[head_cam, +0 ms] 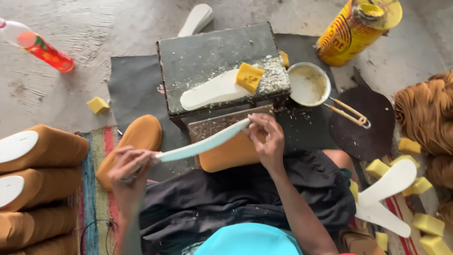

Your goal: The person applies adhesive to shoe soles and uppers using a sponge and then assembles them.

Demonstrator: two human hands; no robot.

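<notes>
Above the front edge of the surface (188, 56), we are gripping a white sole (203, 144) with both hands (130, 170) (266, 139); finished stacks (37, 189) are waiting left, loose soles (384, 196) right.

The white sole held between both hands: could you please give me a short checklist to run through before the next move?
1. Left hand has a grip on one end of the white sole: ok.
2. Right hand pinches the other end: ok.
3. Sole held off the lap, above the tan sole: ok.
4. Block top free for it: not ok, another white sole and a yellow sponge lie there.
5. Bowl within the right hand's reach: ok, it seems close beside the block.
6. Glue on the held sole's face: cannot tell.
</notes>
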